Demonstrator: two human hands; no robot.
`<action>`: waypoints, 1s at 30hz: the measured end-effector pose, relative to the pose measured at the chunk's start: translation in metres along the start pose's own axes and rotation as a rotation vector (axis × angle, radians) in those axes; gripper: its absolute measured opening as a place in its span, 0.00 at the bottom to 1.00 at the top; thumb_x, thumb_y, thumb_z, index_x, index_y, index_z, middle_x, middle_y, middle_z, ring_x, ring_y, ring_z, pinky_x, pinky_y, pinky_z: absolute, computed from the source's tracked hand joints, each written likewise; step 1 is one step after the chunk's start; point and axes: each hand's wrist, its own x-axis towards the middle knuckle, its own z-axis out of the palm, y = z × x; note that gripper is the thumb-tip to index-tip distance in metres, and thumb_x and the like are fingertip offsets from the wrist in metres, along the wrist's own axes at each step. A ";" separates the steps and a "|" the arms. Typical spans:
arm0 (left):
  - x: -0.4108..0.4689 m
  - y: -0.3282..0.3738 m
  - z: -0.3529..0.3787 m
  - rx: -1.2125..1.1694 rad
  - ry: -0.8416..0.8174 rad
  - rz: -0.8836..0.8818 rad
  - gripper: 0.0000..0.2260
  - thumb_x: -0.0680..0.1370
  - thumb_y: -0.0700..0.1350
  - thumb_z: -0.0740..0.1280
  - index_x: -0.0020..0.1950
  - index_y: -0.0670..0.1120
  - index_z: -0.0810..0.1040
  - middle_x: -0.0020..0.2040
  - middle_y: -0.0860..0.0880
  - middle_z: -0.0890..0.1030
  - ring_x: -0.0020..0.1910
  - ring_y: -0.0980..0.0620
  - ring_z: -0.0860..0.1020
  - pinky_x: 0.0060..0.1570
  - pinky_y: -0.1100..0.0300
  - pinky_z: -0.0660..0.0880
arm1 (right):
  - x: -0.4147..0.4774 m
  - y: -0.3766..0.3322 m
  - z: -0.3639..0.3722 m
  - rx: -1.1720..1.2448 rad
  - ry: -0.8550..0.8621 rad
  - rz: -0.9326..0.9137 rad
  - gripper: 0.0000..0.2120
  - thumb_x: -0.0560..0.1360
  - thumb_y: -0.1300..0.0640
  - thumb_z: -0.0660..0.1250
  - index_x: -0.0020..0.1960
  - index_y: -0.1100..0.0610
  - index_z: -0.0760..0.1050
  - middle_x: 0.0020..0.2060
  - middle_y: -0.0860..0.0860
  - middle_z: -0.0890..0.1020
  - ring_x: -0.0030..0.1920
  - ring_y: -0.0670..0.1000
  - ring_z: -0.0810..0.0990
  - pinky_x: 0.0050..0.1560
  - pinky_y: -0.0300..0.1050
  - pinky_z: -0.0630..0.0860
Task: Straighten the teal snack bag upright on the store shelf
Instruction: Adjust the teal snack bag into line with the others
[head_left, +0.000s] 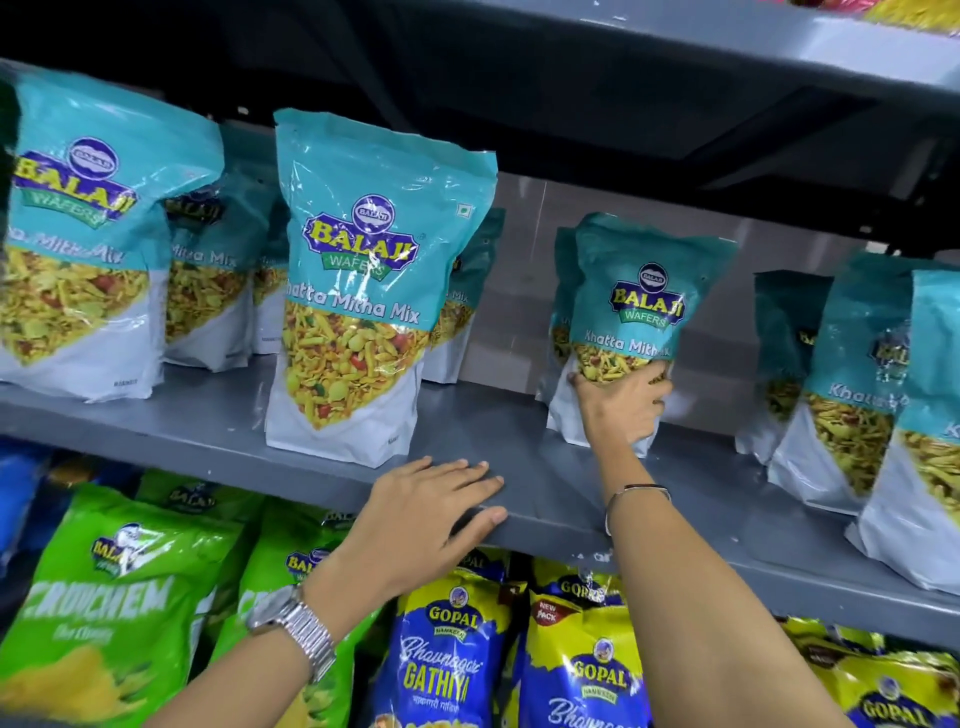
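A teal and white snack bag stands set back on the grey shelf, right of centre, leaning slightly to the right. My right hand grips its lower front, fingers wrapped over the white bottom part. Flat on the shelf's front edge rests my left hand, fingers spread, holding nothing. It lies just below and right of another teal bag that stands upright at the centre.
More teal bags stand at the left and at the right, with others behind them. Green bags and blue and yellow bags fill the shelf below. An upper shelf hangs overhead.
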 end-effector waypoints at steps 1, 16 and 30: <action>0.000 0.000 0.000 0.000 -0.003 -0.003 0.22 0.78 0.60 0.52 0.56 0.51 0.81 0.55 0.51 0.82 0.55 0.54 0.78 0.54 0.54 0.73 | -0.005 0.000 -0.005 -0.001 -0.003 -0.001 0.53 0.62 0.40 0.77 0.74 0.62 0.55 0.68 0.61 0.67 0.65 0.63 0.71 0.58 0.59 0.73; 0.002 -0.002 -0.008 -0.038 -0.086 0.005 0.25 0.77 0.60 0.49 0.59 0.49 0.79 0.58 0.49 0.81 0.57 0.51 0.77 0.55 0.52 0.71 | -0.093 -0.003 -0.094 -0.097 0.045 -0.044 0.53 0.60 0.37 0.77 0.74 0.59 0.56 0.67 0.59 0.69 0.65 0.63 0.73 0.57 0.58 0.74; 0.003 -0.001 -0.009 -0.041 -0.090 0.022 0.28 0.76 0.59 0.47 0.58 0.46 0.80 0.56 0.46 0.81 0.56 0.48 0.78 0.53 0.49 0.73 | -0.135 -0.011 -0.129 -0.167 0.088 -0.050 0.55 0.59 0.35 0.77 0.75 0.58 0.56 0.66 0.58 0.69 0.64 0.62 0.74 0.55 0.56 0.74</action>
